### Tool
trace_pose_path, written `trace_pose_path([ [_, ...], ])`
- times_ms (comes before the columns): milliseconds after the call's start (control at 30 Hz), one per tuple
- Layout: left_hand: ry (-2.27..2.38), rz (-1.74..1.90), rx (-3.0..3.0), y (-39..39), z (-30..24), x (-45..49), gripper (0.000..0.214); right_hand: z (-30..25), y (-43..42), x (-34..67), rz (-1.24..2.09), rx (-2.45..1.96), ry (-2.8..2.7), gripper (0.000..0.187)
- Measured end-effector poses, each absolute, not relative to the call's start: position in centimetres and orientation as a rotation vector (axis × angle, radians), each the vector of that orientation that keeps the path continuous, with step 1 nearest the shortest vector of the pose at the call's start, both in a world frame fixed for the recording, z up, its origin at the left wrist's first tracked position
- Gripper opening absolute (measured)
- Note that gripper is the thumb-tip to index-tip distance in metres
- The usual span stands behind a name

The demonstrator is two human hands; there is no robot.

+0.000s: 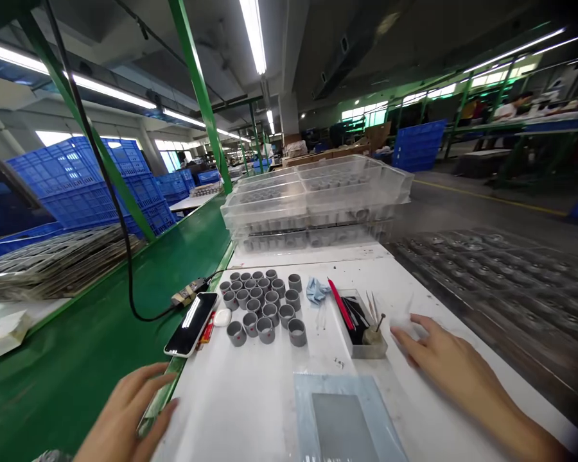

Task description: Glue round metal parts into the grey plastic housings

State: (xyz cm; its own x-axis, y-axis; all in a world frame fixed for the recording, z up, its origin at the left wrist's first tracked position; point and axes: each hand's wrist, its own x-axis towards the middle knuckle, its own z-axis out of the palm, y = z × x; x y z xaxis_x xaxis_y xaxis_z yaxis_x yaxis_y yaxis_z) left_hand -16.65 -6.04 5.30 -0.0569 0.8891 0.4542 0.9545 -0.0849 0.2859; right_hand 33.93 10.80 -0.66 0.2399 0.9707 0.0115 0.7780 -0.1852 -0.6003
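My left hand point(128, 410) is at the bench's green left edge, fingers spread, holding nothing. Toward the right, my right hand point(443, 356) has its thumb and forefinger apart beside a pale, see-through scrap point(409, 326); whether they touch it I cannot tell. Several short grey cylindrical rings point(270, 312) stand grouped upright on the white bench. Between them and my right hand sits a small tray point(372, 351) with a red pen-like tool point(341, 304) and thin pointed tools point(373, 308). A grey pad on a light blue sheet point(302, 410) lies nearest me.
Clear plastic trays point(313, 192) of parts are stacked at the bench's far end. A phone point(191, 324), a round white case point(222, 317) and a black cable point(130, 282) lie leftward. Blue wadding point(316, 290) lies behind the tray. Dark part trays point(486, 276) stand right.
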Motion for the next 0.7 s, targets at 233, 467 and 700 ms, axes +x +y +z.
trace_pose_path([
  [233,-1.703,-0.638,-2.442,2.6,4.5,-5.8,0.025,0.4,10.1,33.1,0.533,-2.066,-1.615,0.069],
  [467,-1.740,-0.774,-2.491,4.1,4.9,-3.7,0.024,0.4,9.8,33.5,0.511,-1.964,-1.525,0.061],
  [700,-2.684,-1.945,-2.652,-1.3,5.1,-1.5,0.026,2.6,8.2,32.6,0.285,-1.594,-1.170,0.043],
])
